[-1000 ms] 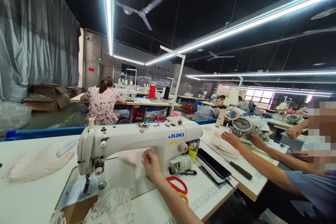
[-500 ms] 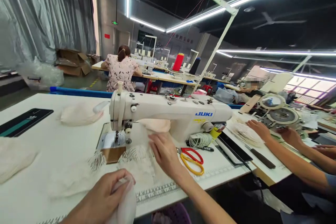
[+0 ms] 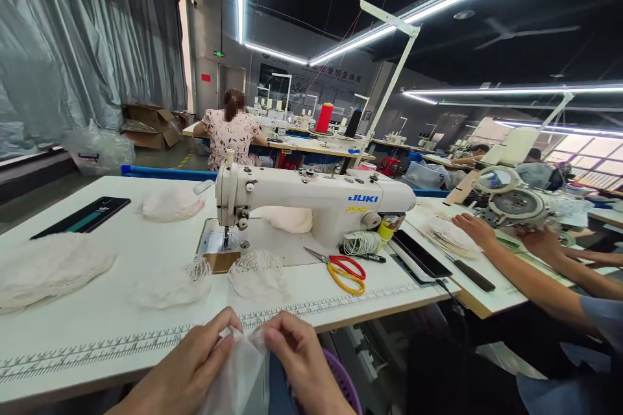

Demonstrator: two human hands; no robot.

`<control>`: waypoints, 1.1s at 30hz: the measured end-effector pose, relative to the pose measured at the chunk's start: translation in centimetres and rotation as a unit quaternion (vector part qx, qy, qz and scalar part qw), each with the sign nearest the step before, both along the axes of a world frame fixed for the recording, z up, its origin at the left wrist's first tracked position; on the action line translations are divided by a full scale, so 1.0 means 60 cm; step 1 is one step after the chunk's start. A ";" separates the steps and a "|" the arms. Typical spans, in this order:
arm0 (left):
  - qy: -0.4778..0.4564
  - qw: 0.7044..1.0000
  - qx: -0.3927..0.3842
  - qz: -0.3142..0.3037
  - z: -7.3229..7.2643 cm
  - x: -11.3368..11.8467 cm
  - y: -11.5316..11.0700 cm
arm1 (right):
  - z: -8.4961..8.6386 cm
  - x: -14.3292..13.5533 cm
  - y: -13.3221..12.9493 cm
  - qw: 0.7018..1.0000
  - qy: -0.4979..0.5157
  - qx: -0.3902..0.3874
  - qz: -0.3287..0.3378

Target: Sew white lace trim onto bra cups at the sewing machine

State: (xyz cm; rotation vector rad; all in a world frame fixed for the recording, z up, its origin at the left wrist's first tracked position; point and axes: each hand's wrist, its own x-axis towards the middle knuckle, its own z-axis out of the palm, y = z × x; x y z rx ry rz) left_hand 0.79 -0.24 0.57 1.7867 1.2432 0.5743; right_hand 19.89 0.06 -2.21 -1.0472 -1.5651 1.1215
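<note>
At the table's front edge, my left hand (image 3: 207, 353) pinches the top of a thin, translucent white sheet (image 3: 238, 369); whether it is plastic or cloth I cannot tell. Just to its right, my right hand (image 3: 296, 350) pinches the same edge, and the sheet hangs down between both hands. Beyond them stands a white sewing machine (image 3: 311, 198). A fringed pale piece (image 3: 257, 275) lies in front of it, with another pale piece (image 3: 170, 285) to the left. Red-and-yellow-handled scissors (image 3: 345, 272) rest on the right, blades pointing left.
Stacks of pale cloth (image 3: 53, 269) lie on the left of the table, near a black-and-teal flat case (image 3: 85, 215). A coil of cord (image 3: 363, 243) and a phone (image 3: 423, 256) sit at the right. A co-worker's arms (image 3: 525, 272) reach toward another machine. A purple basket (image 3: 343, 379) is below.
My right hand has moved back from the pale pieces by the machine to the sheet's edge, beside my left hand. The camera view has shifted slightly.
</note>
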 end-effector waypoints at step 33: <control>-0.014 0.978 -0.181 -0.098 0.015 -0.059 -0.038 | 0.028 0.002 -0.057 0.973 -0.200 -0.067 0.098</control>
